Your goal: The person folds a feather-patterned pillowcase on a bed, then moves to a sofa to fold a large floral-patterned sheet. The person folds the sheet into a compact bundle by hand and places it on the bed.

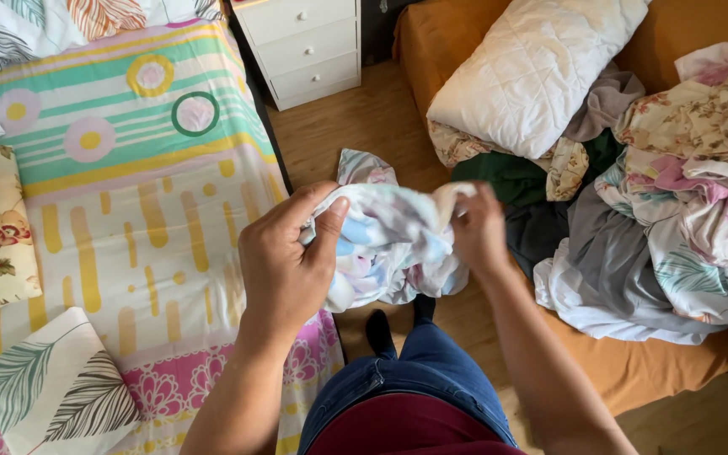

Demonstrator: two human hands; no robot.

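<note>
A bunched pastel cloth (389, 240) hung at the centre of the frame, above the wooden floor (364, 118). The left hand (288, 257) pinched its left edge; the right hand (478, 232) clenched its right edge. A striped bed (136, 168) lay left, a laundry pile (676, 194) right.

Soft matt printed cloth (389, 240), probably cotton; smooth wooden floor (364, 126); quilted white pillow (532, 67); painted drawer unit (305, 42).

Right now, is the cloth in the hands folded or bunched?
Bunched: the pastel cloth hangs crumpled between left hand and right hand.
</note>
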